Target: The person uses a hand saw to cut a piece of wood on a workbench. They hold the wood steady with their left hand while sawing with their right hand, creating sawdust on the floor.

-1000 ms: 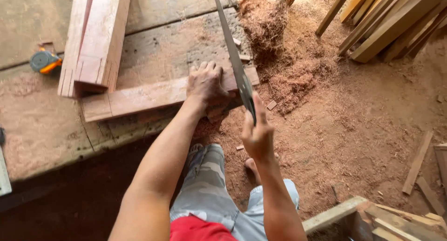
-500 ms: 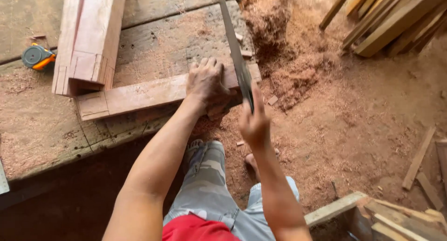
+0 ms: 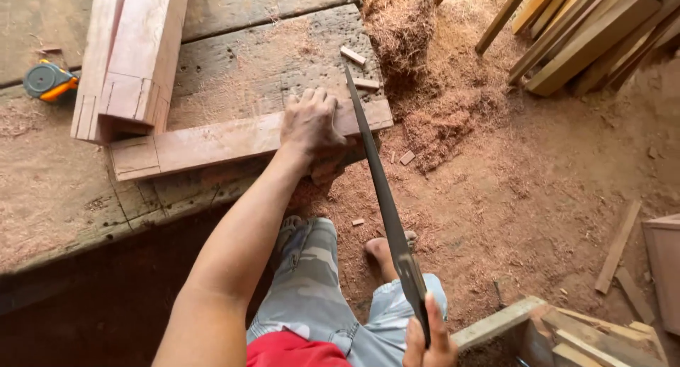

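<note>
Left hand [image 3: 310,122] lies palm down, fingers spread flat, pressing on the wooden plank [image 3: 212,142]. Plank lies across the front edge of the workbench [image 3: 234,48], its right end just past the hand. Right hand [image 3: 428,339] is wrapped tight around the handle of a handsaw [image 3: 382,197], low and right of the plank. Saw blade runs from that hand up to the plank, crossing it just right of the left hand. Thick timber block [image 3: 131,55] touches the plank's left part. Tape measure [image 3: 46,80] sits left of the block. Sawdust pile [image 3: 425,76] lies right of the plank's end.
</note>
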